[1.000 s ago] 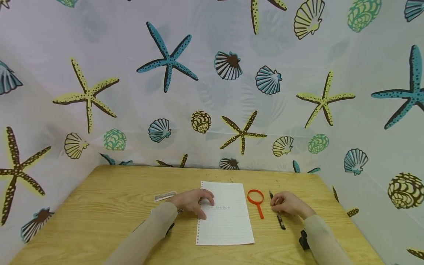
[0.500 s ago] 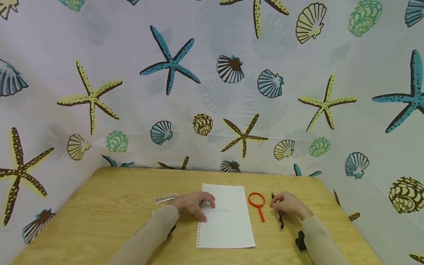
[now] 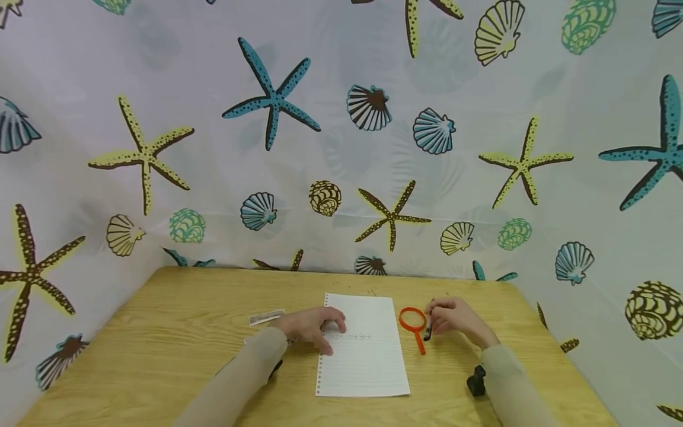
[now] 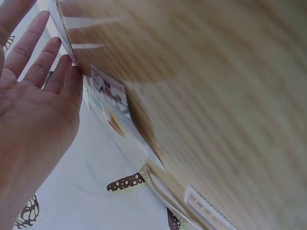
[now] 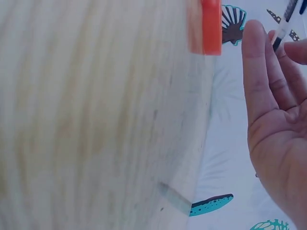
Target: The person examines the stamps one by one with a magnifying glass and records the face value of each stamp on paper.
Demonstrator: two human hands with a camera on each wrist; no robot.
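Note:
My left hand (image 3: 312,326) lies over the left edge of a lined sheet of paper (image 3: 368,370), thumb and fingers spread and gently bent. A line of faint handwriting crosses the sheet's middle. Right of the paper, my right hand (image 3: 458,320) pinches a pen (image 3: 428,330) between thumb and fingers. The right wrist view shows the pen's clear barrel (image 5: 287,18) at the fingertips. An orange-red magnifying glass (image 3: 419,343) lies between the sheet and the right hand. Its handle (image 5: 212,28) also shows in the right wrist view.
A printed strip (image 3: 267,317) lies beyond the left forearm on the wooden table (image 3: 192,314). The left wrist view shows a picture slip (image 4: 111,91) and a perforated-edged piece (image 4: 206,208). A small black object (image 3: 476,381) sits by the right sleeve. Patterned cloth (image 3: 331,154) walls the table.
My right hand has picked the pen up from the table and moved it left, close to the magnifying glass, turning it in the fingers. The left hand has stayed on the paper.

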